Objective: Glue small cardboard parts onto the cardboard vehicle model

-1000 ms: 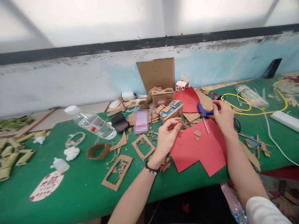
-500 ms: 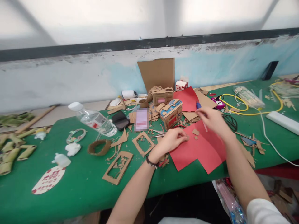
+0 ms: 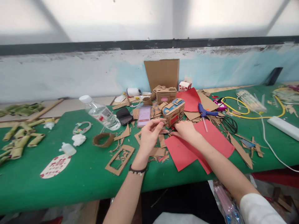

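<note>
1. My left hand (image 3: 149,135) is near the box (image 3: 174,114), thumb and fingertips close; whether they pinch anything, I cannot tell.
2. My right hand (image 3: 186,132) is at the scissors (image 3: 165,131), between my hands; its grip is hidden.
3. Probably I'm taking them up; that calls for firm handles.

The white oval card (image 3: 55,166) bears a red "囍".

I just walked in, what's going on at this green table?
Someone is working bare-handed. The right hand reaches in front of the blue-topped cardboard box; the left hand is near it, fingers bent. What either holds is unclear. The blue glue gun lies by the red paper, in neither hand.
</note>
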`<state>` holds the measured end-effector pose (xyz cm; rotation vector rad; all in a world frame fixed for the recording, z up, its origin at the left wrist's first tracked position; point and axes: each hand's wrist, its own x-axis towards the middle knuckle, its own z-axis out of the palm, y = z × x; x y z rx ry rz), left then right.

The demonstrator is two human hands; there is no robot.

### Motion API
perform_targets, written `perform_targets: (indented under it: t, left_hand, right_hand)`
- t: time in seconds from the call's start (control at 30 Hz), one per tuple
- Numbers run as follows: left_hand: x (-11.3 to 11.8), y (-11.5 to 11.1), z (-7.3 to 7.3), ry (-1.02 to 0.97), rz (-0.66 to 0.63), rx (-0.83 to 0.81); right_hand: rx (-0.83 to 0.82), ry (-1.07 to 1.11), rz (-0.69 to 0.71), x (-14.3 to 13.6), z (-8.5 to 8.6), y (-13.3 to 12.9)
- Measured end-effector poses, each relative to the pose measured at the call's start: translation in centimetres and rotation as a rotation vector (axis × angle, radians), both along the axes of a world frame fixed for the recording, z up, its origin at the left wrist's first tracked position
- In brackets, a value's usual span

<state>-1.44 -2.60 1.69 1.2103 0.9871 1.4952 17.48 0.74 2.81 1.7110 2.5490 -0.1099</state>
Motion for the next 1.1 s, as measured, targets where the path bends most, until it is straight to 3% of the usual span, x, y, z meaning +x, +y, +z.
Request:
perform_targets:
  t: [0.13, 0.2, 0.3, 0.4, 0.53, 0.77, 0.97, 1.1]
  left_hand:
    - [-0.8, -3.3, -0.7, -0.045, 0.135, -0.035]
    - [-0.1, -5.8, -1.2, -0.078, 0.122, -0.099]
    - [2.5, -9.6, -2.5, -0.101, -0.101, -0.21]
    - [5.4, -11.7, -4.2, -0.059, -0.259, -0.248]
    - [6.9, -11.9, -5.5, -0.027, -0.327, -0.265]
    - [5.9, -11.7, -5.1, 0.039, -0.316, -0.242]
    - [6.0, -11.1, -5.0, 0.109, -0.314, -0.21]
    - [5.9, -10.1, -5.5, 0.24, -0.273, -0.145]
  right_hand:
    - [-0.028, -0.008, 0.01, -0.1, 0.4, -0.2]
    - [-0.059, -0.012, 0.035, 0.3, 0.6, -0.2]
    - [-0.1, -0.02, 0.069, 0.8, 0.6, 0.0]
    - [-0.093, -0.03, 0.07, 0.5, 0.3, 0.3]
    - [-0.061, -0.016, 0.097, -0.5, -0.2, 0.2]
    - [0.082, 0.174, 0.227, -0.3, -1.3, 0.3]
    - [0.333, 0.829, 0.315, 0.9, -1.2, 1.7]
    - [0.295, 1.265, 0.231, 2.0, 0.0, 2.4]
